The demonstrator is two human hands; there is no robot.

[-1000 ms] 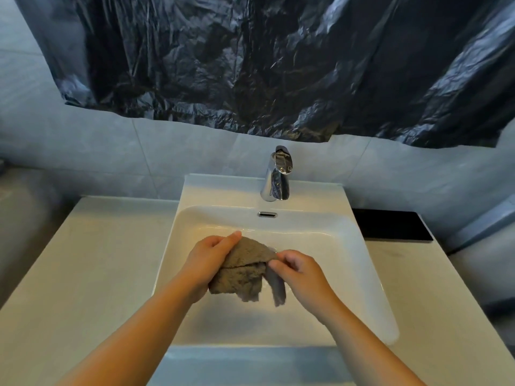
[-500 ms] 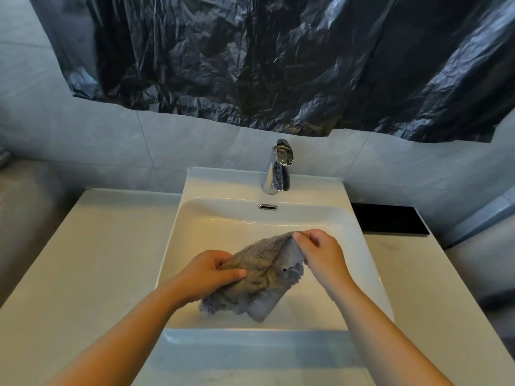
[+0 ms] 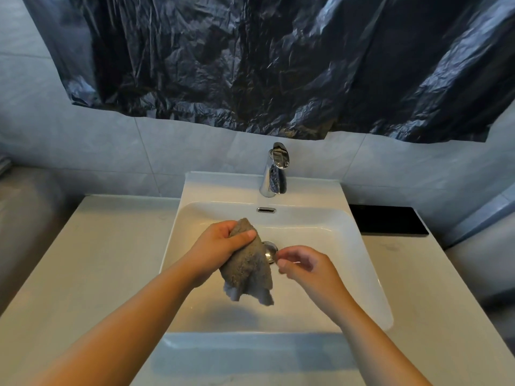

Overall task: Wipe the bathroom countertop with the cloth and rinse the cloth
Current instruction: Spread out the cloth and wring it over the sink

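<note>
Cloth, grey and bunched, hangs from the gripping left hand at centre frame, over the sink and partly covering its drain. The right hand, which pinched the cloth's far corner a moment ago, has let go and hovers just beside it, loosely curled, empty. No water visibly runs from the tap, so rinsing probably remains.
</note>
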